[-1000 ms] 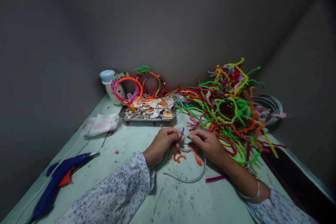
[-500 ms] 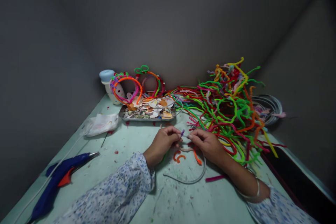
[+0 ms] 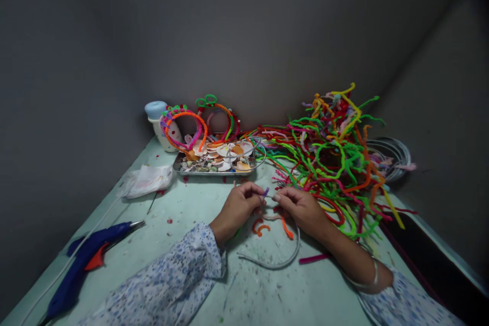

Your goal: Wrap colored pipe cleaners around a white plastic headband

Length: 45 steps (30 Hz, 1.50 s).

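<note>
In front of the shallow metal tray of shells (image 3: pixel 214 174), the left hand (image 3: pixel 235 214) pinches a short fuzzy purple pipe cleaner (image 3: pixel 266 192), fingertips closed. The right hand (image 3: pixel 305 211) closes finger and thumb on a thin grey strand (image 3: pixel 270 197), probably to steady it between both pinches. Nearer the person than the tray lies a curved grey band (image 3: pixel 282 266); whether it joins the strand is unclear. Left of the tray's front, a blue glue gun (image 3: pixel 82 260) seems placed for easy reach.
</note>
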Motion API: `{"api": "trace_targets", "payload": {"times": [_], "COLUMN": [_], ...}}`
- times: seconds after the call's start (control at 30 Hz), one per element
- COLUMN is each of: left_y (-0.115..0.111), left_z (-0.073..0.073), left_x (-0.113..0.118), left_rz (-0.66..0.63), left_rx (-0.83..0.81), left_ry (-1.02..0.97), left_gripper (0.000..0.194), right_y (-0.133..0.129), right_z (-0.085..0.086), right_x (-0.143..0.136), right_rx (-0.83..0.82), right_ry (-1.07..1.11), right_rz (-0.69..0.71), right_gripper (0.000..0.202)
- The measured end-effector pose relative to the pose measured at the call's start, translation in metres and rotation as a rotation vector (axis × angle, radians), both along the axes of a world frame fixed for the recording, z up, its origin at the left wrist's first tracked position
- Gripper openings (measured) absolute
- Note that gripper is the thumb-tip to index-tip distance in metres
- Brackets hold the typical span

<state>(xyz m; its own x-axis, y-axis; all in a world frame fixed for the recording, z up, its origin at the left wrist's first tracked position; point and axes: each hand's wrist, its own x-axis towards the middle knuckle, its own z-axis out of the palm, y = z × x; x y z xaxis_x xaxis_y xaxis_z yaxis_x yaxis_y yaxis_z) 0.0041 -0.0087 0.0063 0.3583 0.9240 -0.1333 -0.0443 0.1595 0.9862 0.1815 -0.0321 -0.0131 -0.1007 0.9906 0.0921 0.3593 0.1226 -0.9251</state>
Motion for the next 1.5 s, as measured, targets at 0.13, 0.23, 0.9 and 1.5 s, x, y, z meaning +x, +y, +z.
{"api": "trace_targets", "payload": {"times": [0.13, 0.23, 0.9, 1.5], "left_y": [-0.0008, -0.0014, -0.0027, -0.0016], "left_z": [0.0017, 0.0021, -0.0024, 0.0014], "left_x": [0.0004, 0.0004, -0.0017, -0.0024], "left_rz": [-0.002, 0.001, 0.019, -0.034], "left_rx": [0.012, 0.048, 0.212, 0.050], "left_ry": [-0.005, 0.008, 0.145, 0.015], "left_gripper": [0.008, 0.006, 0.009, 0.016], "right_y": [-0.0008, -0.0010, -0.0014, -0.0012], "right_z": [0.0011, 0.0015, 0.0032, 0.0004], "right_x": [-0.0004, -0.0002, -0.0011, 0.0022], "right_rx": [0.004, 0.011, -0.038, 0.015], "right_ry": [-0.008, -0.012, 0.027, -0.019], "right_rz": [0.005, 0.011, 0.017, 0.037], "right_gripper": [0.026, 0.026, 0.025, 0.026]}}
